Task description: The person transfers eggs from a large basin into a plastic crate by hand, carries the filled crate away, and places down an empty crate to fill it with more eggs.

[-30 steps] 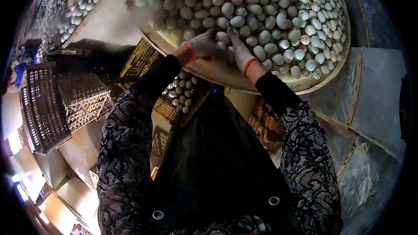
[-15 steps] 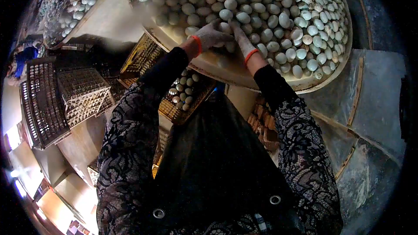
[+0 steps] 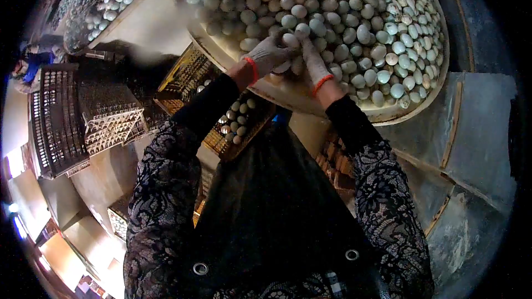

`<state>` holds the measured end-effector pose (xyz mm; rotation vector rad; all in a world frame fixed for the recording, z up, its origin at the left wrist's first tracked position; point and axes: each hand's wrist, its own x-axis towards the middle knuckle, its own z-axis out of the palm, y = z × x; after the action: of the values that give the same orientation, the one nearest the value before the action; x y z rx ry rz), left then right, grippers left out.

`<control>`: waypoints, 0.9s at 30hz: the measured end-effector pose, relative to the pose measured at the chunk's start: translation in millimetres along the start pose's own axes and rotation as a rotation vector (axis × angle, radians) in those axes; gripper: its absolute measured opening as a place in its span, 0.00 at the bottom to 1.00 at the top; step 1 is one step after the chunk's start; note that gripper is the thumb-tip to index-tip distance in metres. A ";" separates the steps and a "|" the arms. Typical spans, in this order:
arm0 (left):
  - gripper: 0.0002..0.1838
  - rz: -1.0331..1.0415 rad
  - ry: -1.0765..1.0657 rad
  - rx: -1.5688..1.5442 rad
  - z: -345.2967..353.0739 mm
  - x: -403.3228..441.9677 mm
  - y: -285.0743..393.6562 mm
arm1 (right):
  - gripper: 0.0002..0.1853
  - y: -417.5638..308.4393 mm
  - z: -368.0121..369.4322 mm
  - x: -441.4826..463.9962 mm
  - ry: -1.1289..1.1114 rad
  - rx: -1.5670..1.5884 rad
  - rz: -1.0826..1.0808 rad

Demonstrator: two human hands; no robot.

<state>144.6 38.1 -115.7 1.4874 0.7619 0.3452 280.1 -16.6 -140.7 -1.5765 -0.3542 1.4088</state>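
Both my hands wear pale knitted gloves with orange cuffs and meet at the near side of a large round tub [image 3: 410,115] heaped with pale green and whitish eggs [image 3: 363,34]. My left hand [image 3: 271,55] curls around an egg [image 3: 290,40] that shows between the two hands. From the other side, my right hand [image 3: 315,65] closes in with its fingertips at that same egg. Its fingers are partly hidden, and more eggs lie just below the hands.
A yellow crate [image 3: 260,133] holding several eggs stands below the tub, left of my dark apron [image 3: 277,205]. Another yellow crate [image 3: 185,72] leans by the tub's rim. Dark crates [image 3: 55,122] and a stack of egg trays [image 3: 113,116] are at left. A second egg-filled tub [image 3: 130,16] is at upper left.
The view has shifted slightly, so the tub and crates sit a little lower and to the right. My hands have come closer together around the egg.
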 end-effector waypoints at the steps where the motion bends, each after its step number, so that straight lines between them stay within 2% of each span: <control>1: 0.34 0.066 0.014 0.069 -1.2 1.4 -6.0 | 0.32 9.6 -4.9 11.5 0.045 -0.061 0.063; 8: 0.33 -0.016 -0.013 -0.102 5.4 -5.6 7.2 | 0.30 -16.3 5.5 -36.5 -0.070 0.063 -0.120; 10: 0.32 0.073 0.009 -0.069 6.9 -6.9 12.6 | 0.28 -7.1 -4.8 -18.8 -0.056 0.019 -0.188; 14: 0.33 0.087 0.015 -0.104 4.2 -18.4 36.4 | 0.26 0.4 -12.1 -3.8 -0.046 -0.054 -0.289; 16: 0.32 0.269 0.161 0.100 -1.6 -27.5 45.1 | 0.23 -16.1 3.7 -30.7 -0.011 -0.036 -0.327; 17: 0.31 0.269 0.191 0.095 -8.2 -32.6 43.2 | 0.22 -26.0 13.8 -46.2 -0.006 -0.031 -0.334; 18: 0.31 0.268 0.221 0.091 -14.8 -37.7 41.3 | 0.20 -37.8 27.7 -63.4 -0.019 -0.317 -0.682; 20: 0.33 0.237 0.236 -0.006 -37.0 -68.8 71.1 | 0.20 -37.9 51.0 -70.7 -0.059 -0.592 -1.041; 21: 0.33 0.236 0.180 -0.171 -50.4 -85.2 76.6 | 0.21 -37.5 66.0 -70.1 -0.068 -0.646 -1.221; 22: 0.34 0.257 0.255 -0.059 -63.6 -109.6 86.9 | 0.22 -36.6 82.8 -70.2 -0.076 -0.695 -1.404; 24: 0.36 0.154 0.317 -0.143 -89.9 -140.8 83.6 | 0.21 -31.8 129.8 -94.9 -0.127 -0.617 -1.381; 25: 0.37 0.067 0.372 -0.102 -98.3 -162.7 86.3 | 0.21 -26.7 151.9 -98.1 -0.217 -0.493 -1.263; 27: 0.36 0.116 0.482 -0.154 -111.7 -188.5 55.3 | 0.22 -13.7 186.2 -97.6 -0.325 -0.372 -1.138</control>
<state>-51.0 7.1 -6.8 1.3173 1.0037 0.8522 92.0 2.0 -47.7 -1.0444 -1.4967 0.6773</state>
